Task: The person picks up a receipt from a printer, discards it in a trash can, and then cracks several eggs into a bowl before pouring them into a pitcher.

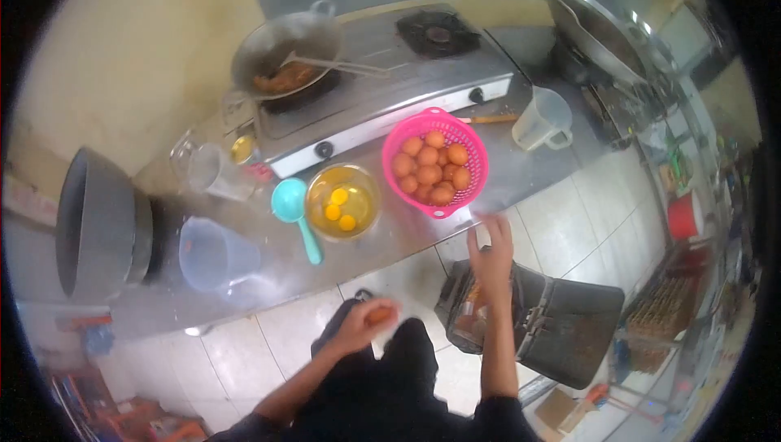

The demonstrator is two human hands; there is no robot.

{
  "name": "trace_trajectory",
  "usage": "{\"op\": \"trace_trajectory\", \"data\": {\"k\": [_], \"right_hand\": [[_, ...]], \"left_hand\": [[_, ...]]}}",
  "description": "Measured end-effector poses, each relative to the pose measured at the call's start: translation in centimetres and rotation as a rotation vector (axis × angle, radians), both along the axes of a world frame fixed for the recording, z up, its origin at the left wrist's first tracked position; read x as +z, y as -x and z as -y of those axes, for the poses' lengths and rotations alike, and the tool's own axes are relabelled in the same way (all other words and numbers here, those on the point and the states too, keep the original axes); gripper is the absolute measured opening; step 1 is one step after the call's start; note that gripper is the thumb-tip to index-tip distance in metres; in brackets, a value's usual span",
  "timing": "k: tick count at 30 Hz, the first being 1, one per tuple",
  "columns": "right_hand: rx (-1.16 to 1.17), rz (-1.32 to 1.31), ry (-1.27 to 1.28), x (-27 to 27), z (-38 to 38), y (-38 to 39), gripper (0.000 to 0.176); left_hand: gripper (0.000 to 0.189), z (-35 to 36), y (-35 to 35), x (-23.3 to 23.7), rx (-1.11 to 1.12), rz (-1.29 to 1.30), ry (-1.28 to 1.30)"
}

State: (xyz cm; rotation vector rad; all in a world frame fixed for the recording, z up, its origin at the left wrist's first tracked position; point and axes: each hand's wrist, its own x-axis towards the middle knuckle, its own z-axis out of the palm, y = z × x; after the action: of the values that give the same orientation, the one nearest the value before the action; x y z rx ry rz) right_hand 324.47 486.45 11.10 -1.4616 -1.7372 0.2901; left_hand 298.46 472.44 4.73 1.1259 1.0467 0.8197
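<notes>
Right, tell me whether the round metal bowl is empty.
Not empty: three round yellow yolks lie in translucent liquid in the round metal bowl.

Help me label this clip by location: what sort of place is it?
Probably a kitchen, though I can't tell whether home or commercial: a two-burner stove with a wok on it, a pink basket of eggs, and a bowl holding three yolks.

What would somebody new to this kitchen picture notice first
Likely the bright pink basket of brown eggs near the front edge of the counter. To its left, three yellow yolks stand out in a metal bowl, beside a turquoise ladle. Nearer the wearer, the left hand holds what looks like a brown egg.
</notes>
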Motion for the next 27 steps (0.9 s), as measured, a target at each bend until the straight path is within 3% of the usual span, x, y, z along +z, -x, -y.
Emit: {"op": "trace_trajectory", "data": {"k": [1,3,5,8,12,13,16,18,20,22,27], "right_hand": [[0.181,0.047,-0.022,1.4,-4.0,0.9,0.039],[0.385,0.095,0.303,-0.1,-11.1,2.6,0.043],[0.617,0.357,0.204,-4.3,-15.8,3.5,0.042],[0.556,0.454,0.425,-4.8,-17.3,4.9,0.045],[0.506,0.350,0.267,-4.4,-16.9,4.5,0.042],[0.460,0.244,0.276,-3.3,-16.5,4.6,0.043],[0.372,-0.397,0.296,1.4,-14.4,6.3,0.046],[0.379,-0.334,0.108,3.1,-13.0,7.8,0.047],[0.379,-0.299,0.029,4.1,-12.3,9.4,0.048],[0.378,-0.286,0.054,4.5,-12.2,10.6,0.049],[0.507,-0.256,-0.038,3.8,-13.2,11.4,0.047]], "left_hand": [[0.028,-1.2,1.0,2.1,0.034,0.121,0.207],[0.033,-3.5,3.0,4.7,0.092,0.135,0.081],[0.035,-4.9,4.4,5.1,0.227,0.196,0.066],[0.032,-6.1,5.4,7.0,0.406,0.217,0.061],[0.038,-9.8,4.4,7.1,0.500,0.263,0.107],[0.041,-11.3,3.5,7.0,0.535,0.316,0.145],[0.044,-16.7,1.1,4.1,0.534,0.497,0.215],[0.059,-20.6,-1.4,3.1,0.543,0.314,0.083],[0.067,-22.5,-3.2,3.7,0.572,0.305,0.036],[0.069,-23.3,-3.9,6.1,0.624,0.478,0.060],[0.059,-22.7,-2.8,7.4,0.674,0.462,-0.018]]}}
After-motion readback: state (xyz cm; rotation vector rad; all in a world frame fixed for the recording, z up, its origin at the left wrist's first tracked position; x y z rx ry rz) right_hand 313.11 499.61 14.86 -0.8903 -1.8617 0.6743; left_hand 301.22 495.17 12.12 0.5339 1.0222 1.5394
